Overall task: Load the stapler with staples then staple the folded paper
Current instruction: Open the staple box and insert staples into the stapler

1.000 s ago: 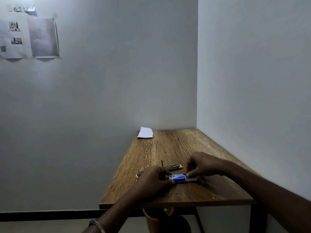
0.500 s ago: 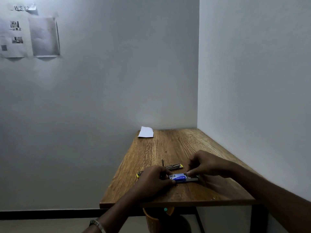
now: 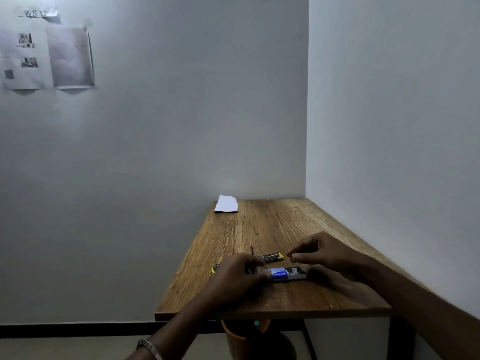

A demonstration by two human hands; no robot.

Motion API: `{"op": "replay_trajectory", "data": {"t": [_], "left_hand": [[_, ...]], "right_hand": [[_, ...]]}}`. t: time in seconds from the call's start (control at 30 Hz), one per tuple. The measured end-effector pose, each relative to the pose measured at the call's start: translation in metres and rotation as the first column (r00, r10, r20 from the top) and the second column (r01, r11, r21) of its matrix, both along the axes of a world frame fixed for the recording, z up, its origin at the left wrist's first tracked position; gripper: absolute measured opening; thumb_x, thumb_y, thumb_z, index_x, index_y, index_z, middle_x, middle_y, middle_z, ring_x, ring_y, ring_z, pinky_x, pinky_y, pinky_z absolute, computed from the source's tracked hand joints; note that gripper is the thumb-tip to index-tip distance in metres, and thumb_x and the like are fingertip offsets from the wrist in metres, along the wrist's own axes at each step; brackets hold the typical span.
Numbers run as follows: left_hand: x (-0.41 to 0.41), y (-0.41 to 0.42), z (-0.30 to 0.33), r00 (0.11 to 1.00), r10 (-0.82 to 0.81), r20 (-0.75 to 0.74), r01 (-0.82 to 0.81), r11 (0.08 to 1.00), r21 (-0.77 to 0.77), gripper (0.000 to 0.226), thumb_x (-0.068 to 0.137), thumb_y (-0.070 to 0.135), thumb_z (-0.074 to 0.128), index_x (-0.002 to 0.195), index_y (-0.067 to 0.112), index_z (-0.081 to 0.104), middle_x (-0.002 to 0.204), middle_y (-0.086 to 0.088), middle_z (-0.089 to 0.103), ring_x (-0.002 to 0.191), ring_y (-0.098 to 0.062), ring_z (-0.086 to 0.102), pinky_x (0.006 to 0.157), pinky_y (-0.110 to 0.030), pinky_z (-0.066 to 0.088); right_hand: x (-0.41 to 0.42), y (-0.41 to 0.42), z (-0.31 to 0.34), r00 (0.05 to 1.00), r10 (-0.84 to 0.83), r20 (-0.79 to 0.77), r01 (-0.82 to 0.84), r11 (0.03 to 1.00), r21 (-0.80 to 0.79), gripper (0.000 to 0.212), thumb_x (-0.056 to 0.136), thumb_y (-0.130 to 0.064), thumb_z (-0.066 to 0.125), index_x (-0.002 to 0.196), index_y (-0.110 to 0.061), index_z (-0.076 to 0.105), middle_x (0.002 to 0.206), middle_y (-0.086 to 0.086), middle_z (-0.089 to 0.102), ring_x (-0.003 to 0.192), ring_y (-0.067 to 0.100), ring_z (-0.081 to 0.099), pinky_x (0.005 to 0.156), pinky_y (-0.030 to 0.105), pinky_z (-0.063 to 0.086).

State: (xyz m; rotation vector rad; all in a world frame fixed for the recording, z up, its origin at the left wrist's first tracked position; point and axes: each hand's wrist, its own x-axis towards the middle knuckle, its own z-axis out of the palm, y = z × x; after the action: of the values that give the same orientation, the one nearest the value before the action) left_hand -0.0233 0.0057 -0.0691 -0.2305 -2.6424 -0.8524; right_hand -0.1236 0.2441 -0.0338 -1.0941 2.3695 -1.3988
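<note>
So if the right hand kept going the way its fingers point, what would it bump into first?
Probably the stapler, lying open just left of the right hand; its yellow-tipped end is nearest the pinched fingers. Depth is unclear, so the hand might pass above it.

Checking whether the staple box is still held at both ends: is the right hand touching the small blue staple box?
Apart. The head view shows the right hand raised with bare wooden table showing between it and the blue staple box.
</note>
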Motion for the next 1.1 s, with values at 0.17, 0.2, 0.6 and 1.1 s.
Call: {"op": "replay_trajectory", "data": {"t": [0.17, 0.2, 0.6, 1.1], "left_hand": [[0.005, 0.002, 0.004, 0.982, 0.050, -0.181, -0.032, 0.994, 0.102, 0.017, 0.089, 0.034, 0.068, 0.104, 0.028, 0.072, 0.085, 0.018, 0.067, 0.080, 0.006, 0.061, 0.064, -0.012, 0.047], [0.006, 0.001, 0.005, 0.966, 0.099, -0.240, -0.076, 0.992, 0.101, 0.014, 0.089, 0.032, 0.067, 0.101, 0.028, 0.072, 0.083, 0.018, 0.066, 0.078, 0.004, 0.061, 0.064, -0.012, 0.047], [-0.004, -0.012, -0.002, 0.893, 0.383, -0.237, -0.429, 0.883, -0.189, 0.027, 0.091, 0.048, 0.059, 0.111, 0.032, 0.068, 0.110, 0.013, 0.063, 0.100, -0.007, 0.054, 0.090, -0.032, 0.047], [-0.007, -0.014, -0.005, 0.928, 0.307, -0.211, -0.348, 0.917, -0.196, 0.020, 0.094, 0.036, 0.059, 0.110, 0.028, 0.069, 0.104, 0.012, 0.066, 0.085, 0.000, 0.046, 0.079, -0.023, 0.044]], "right_hand": [[-0.001, 0.001, -0.002, 0.998, -0.040, -0.054, 0.040, 0.999, 0.002, 0.010, 0.086, -0.019, 0.074, 0.094, -0.021, 0.077, 0.091, -0.007, 0.077, 0.089, 0.004, 0.070, 0.069, 0.011, 0.052], [-0.002, 0.000, -0.002, 0.997, -0.050, -0.066, 0.050, 0.999, -0.002, 0.008, 0.084, -0.018, 0.075, 0.092, -0.019, 0.077, 0.089, -0.006, 0.077, 0.086, 0.005, 0.071, 0.068, 0.011, 0.052], [-0.013, -0.035, 0.005, 0.969, -0.141, -0.203, 0.137, 0.990, -0.035, 0.007, 0.073, -0.013, 0.083, 0.073, -0.014, 0.076, 0.073, 0.000, 0.075, 0.071, 0.008, 0.071, 0.061, 0.017, 0.054], [-0.029, -0.074, -0.012, 0.976, -0.022, -0.214, 0.040, 0.996, 0.081, 0.047, 0.073, -0.020, 0.085, 0.117, -0.026, 0.069, 0.083, -0.018, 0.076, 0.086, -0.002, 0.072, 0.070, 0.011, 0.055]]}}
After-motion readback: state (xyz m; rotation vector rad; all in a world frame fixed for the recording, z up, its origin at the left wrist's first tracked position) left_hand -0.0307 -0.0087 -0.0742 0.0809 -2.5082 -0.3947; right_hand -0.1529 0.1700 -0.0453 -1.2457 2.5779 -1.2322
